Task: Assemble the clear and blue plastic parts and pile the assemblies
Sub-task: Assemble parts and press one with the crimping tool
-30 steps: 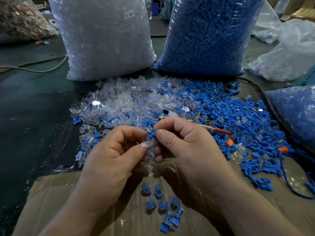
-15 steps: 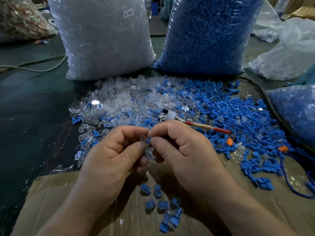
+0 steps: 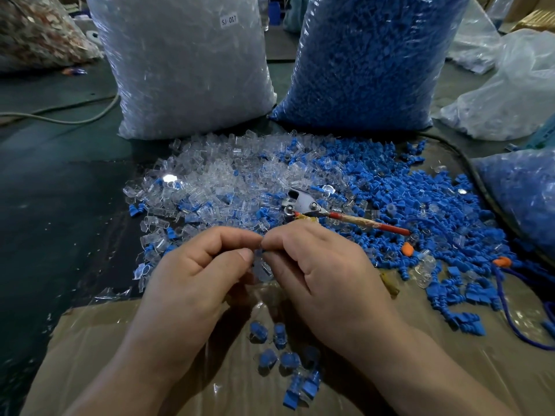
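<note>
My left hand and my right hand meet fingertip to fingertip above the cardboard. Between them they pinch a small clear plastic part; a blue part sits pressed into it and is almost hidden by my fingers. Beyond my hands lies a spread of loose clear parts on the left and loose blue parts on the right. A small pile of finished assemblies, clear shells with blue inside, lies on the cardboard below my hands.
A big bag of clear parts and a big bag of blue parts stand at the back. Pliers with a red handle lie on the loose parts. More bags sit at the right. Brown cardboard covers the near surface.
The blue part that stuck out above my fingertips a second ago has gone down into the clear part. My hands have closed together and dropped slightly, uncovering the pliers.
</note>
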Demonstrator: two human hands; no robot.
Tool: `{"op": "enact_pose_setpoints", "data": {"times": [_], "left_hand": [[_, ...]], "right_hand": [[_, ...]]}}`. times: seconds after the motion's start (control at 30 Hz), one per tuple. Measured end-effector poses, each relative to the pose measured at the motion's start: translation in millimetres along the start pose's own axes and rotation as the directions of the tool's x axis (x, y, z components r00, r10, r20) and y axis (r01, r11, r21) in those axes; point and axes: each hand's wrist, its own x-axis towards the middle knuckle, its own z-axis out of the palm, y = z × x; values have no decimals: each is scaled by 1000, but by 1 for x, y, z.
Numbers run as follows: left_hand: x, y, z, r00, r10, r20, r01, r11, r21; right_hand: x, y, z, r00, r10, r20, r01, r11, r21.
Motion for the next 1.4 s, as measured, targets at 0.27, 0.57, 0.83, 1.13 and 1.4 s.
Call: {"op": "enact_pose_setpoints", "data": {"times": [0.27, 0.57, 0.83, 1.13, 1.4], "left_hand": [[-1, 3, 5, 990, 122, -64, -106, 973, 207], [2, 0, 5, 987, 106, -116, -75, 967, 244], [6, 8, 1, 992, -69, -101, 60, 994, -87], [4, 10, 1, 993, -85, -82, 78, 993, -88], [5, 10, -1, 993, -90, -76, 77, 984, -158]], "right_hand": [[0, -1, 1, 996, -45, 83, 47, 998, -29], [1, -1, -3, 986, -56, 159, 77, 988, -131], [9, 35, -31, 846, 521, 115, -321, 669, -670], [14, 39, -35, 870, 491, 34, -353, 671, -652], [8, 20, -45, 948, 317, -5, -295, 876, -381]]}}
